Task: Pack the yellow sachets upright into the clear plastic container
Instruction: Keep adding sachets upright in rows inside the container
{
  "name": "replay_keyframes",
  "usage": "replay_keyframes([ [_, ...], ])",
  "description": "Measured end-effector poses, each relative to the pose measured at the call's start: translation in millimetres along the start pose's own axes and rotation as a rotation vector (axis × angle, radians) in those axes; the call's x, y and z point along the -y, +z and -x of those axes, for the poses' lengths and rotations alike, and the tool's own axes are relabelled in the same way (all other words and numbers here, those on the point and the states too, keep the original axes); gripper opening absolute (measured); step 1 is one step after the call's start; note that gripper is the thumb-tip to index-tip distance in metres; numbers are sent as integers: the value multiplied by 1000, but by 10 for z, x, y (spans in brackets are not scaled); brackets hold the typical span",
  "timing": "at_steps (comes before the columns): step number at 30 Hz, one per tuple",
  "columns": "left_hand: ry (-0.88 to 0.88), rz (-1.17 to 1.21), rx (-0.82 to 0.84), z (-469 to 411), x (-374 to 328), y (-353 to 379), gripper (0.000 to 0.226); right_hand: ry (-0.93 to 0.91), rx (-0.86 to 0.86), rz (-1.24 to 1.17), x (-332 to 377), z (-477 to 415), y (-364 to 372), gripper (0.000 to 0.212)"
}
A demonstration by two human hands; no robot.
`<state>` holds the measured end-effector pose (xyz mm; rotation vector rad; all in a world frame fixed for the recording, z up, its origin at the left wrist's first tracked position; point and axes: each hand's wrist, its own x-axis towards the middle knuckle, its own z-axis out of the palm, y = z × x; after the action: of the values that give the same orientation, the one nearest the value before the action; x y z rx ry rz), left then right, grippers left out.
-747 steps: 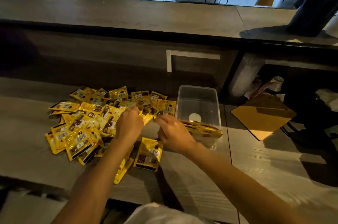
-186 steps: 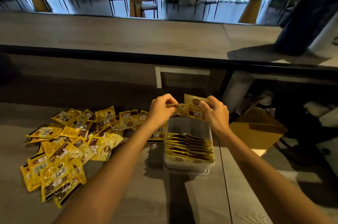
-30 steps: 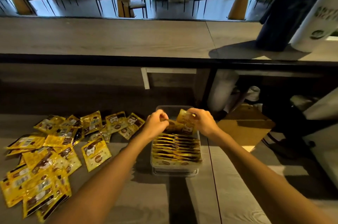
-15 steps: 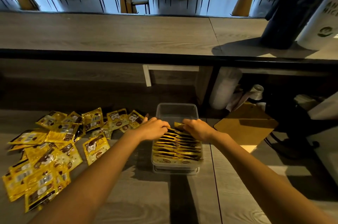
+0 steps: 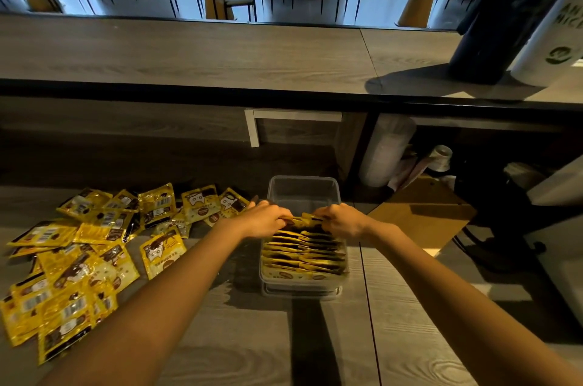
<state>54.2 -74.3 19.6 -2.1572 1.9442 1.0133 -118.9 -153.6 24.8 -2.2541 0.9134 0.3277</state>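
My left hand (image 5: 263, 221) and right hand (image 5: 342, 223) each pinched an end of one yellow sachet (image 5: 301, 219), curled fingers holding it on edge behind the row (image 5: 303, 254) standing in the clear container (image 5: 303, 196). The loose sachets (image 5: 94, 246) lay to my left, within reach.
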Motion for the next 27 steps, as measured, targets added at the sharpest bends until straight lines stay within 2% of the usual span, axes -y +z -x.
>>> replay_keyframes([
  [4,-4,-23,34,27,-13,-29,32,-13,-47,-35,-42,9,2,26],
  [11,-1,-7,115,113,-51,10,37,1,30,-12,-25,54,120,32],
  [21,-56,152,-41,213,-134,-4,49,11,-16,-74,66,63,82,44],
  [27,-79,267,-330,333,32,-198,46,-26,-219,-109,265,28,60,37],
])
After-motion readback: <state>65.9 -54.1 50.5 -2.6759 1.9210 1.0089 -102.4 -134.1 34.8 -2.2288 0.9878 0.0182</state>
